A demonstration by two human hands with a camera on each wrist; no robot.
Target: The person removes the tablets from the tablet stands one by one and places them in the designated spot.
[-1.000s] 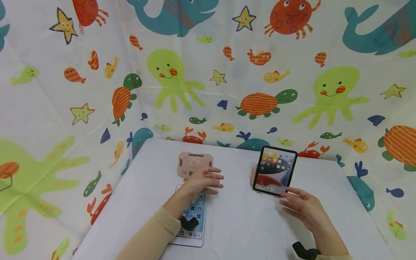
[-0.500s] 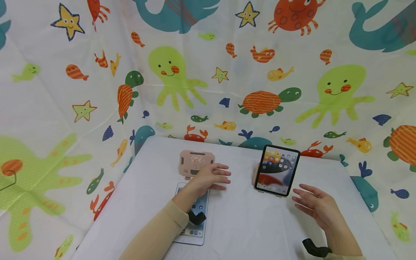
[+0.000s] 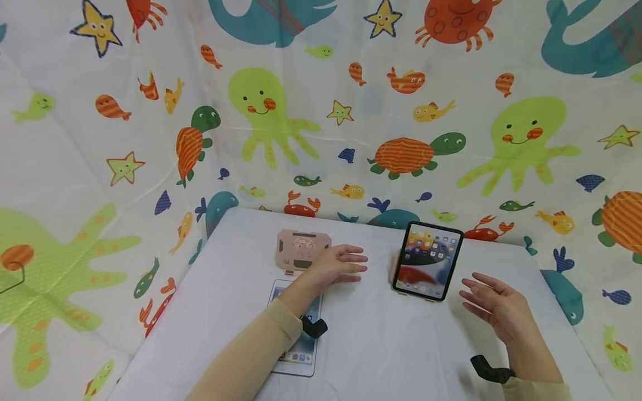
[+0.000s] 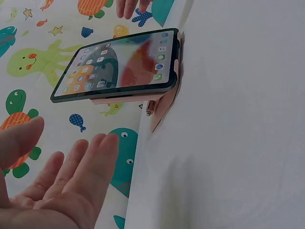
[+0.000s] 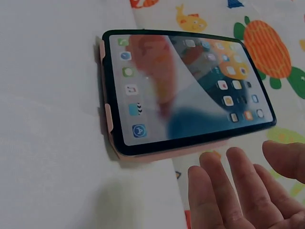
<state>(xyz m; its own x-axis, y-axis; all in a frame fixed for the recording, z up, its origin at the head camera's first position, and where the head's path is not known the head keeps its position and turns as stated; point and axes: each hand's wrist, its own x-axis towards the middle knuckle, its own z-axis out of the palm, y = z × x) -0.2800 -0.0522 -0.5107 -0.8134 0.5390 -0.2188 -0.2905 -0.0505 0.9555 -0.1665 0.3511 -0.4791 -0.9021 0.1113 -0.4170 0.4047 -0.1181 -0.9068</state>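
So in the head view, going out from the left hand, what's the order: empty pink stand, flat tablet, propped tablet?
1. Pink stand, just left of the left hand.
2. Flat tablet, under that forearm, nearer the person.
3. Propped tablet, off to the right.

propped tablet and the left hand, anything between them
Nothing: in the head view only bare white tabletop separates the left hand from the propped tablet.

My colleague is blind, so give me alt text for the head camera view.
A lit tablet stands on a stand on a white table, open right hand beside it. The open left hand hovers near an empty pink stand and a flat tablet.
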